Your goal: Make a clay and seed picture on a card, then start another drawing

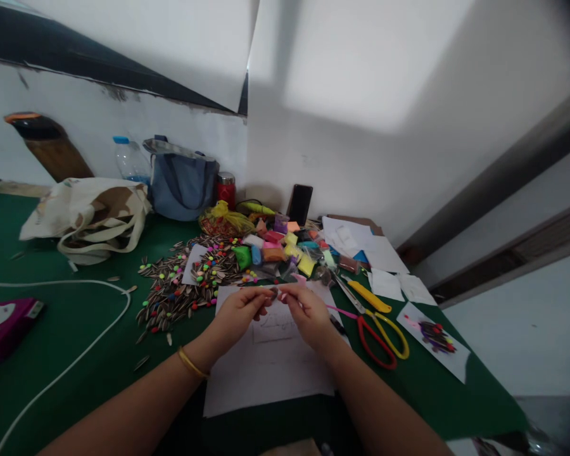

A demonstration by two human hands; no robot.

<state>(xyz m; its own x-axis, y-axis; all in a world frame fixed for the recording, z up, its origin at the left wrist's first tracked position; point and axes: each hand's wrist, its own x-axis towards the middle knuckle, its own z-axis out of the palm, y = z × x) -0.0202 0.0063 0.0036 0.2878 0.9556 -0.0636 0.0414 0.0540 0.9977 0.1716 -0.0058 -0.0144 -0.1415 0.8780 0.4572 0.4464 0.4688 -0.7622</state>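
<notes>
My left hand (237,311) and my right hand (310,313) meet fingertip to fingertip above a sheet of white paper (285,373). Pinched between them is a small dark piece (274,292), too small to name; the fingers partly cover it. Below the hands, a smaller paper (272,330) with pencil lines lies on the sheet. To the left spreads a heap of striped sunflower seeds (171,297) mixed with bright coloured ones. Beyond the hands are several packets of coloured modelling clay (273,254).
Right of the paper lie red-and-yellow-handled scissors (377,342), a yellow utility knife (369,296) and a card with seeds stuck on it (436,339). A phone (300,204) leans on the wall. Bags (183,183), a bottle (129,158) and a white cable (83,354) are leftward.
</notes>
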